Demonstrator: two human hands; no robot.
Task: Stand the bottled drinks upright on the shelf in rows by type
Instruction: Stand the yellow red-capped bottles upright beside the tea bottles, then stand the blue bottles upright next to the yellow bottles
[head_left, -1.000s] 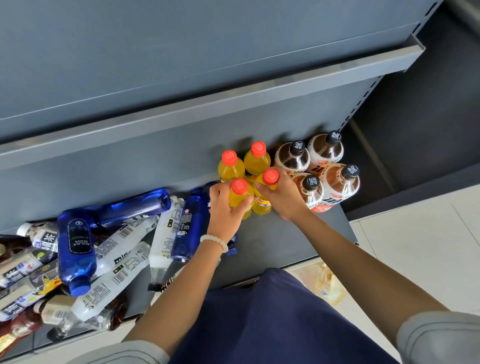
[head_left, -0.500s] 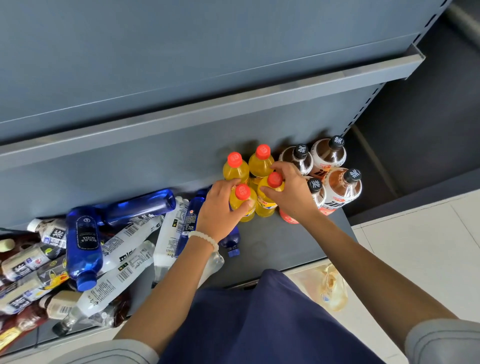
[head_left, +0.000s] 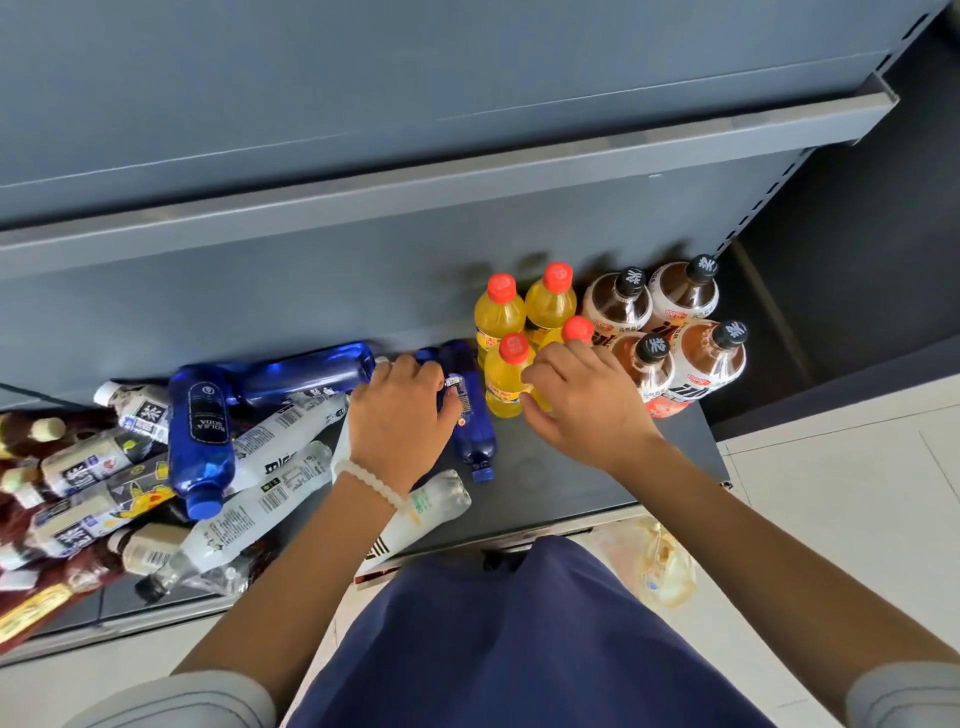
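I see both my arms reaching forward and down from short grey sleeves, forearms bare. My left hand (head_left: 402, 415) lies palm down with the knuckles up and the fingers curled over at the far end; a band of pale beads circles that wrist. My right hand (head_left: 582, 397) sits just to the right of it, also palm down, fingers loosely bent and a little spread, thumb pointing toward the left hand. The two hands are near but apart.

place: shop | evidence: grey metal shelving (head_left: 467, 171); many bottled drinks (head_left: 249, 457)
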